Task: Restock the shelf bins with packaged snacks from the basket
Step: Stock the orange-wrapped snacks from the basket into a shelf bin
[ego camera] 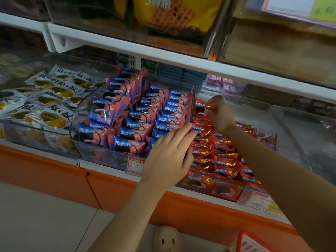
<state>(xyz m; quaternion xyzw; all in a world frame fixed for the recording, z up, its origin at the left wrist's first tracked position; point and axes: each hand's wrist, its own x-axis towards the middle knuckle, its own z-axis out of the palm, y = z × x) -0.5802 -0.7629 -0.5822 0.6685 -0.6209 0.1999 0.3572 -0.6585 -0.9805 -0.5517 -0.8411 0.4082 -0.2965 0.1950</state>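
"奥利奥" stands white-on-blue on the pink packets (127, 142) left of the clear divider (192, 106) and on the red packets (223, 162) right of it. Farther left, white packets (54, 113) read "猴头酥".

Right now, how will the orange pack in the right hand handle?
The orange pack, pinched by the right hand, looks light: a pinch alone carries it. Its glossy foil probably slips. The crimped ends likely crumple.
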